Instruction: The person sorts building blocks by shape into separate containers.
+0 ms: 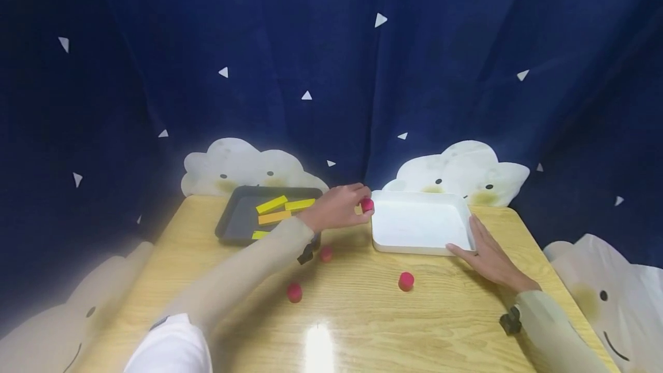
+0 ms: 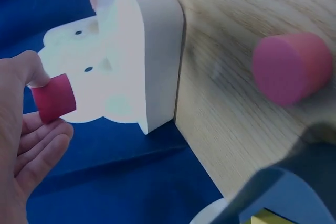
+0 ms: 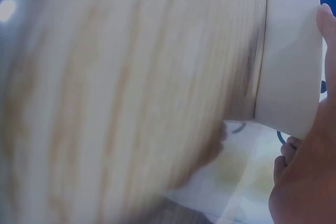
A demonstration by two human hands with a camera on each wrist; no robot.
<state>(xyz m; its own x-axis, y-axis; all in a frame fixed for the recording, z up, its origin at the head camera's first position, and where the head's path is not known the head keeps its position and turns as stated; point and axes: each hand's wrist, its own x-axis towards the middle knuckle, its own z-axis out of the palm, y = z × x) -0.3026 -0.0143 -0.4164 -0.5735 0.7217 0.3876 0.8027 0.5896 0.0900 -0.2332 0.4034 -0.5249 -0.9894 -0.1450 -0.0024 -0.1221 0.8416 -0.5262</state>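
Between thumb and fingers, my left hand (image 1: 342,207) pinches a red cylinder block (image 2: 54,98), held up by the left edge of the white tray (image 1: 419,249). My right hand (image 1: 489,255) rests at that tray's right front corner, thumb over the front rim and fingers along the right side. In the right wrist view, the hand (image 3: 307,177) lies against the tray's outer wall (image 3: 291,51). Three more red cylinders stand on the table: one at the right (image 1: 406,281), another at the left (image 1: 294,292), and a third (image 1: 326,254) under the left forearm.
A dark grey tray (image 1: 233,212) at the back left holds several yellow and orange blocks (image 1: 271,205), partly covered by the left arm. The wooden table (image 1: 362,327) ends at a blue curtain (image 1: 331,62) with white cloud shapes (image 1: 456,168) along its edges.
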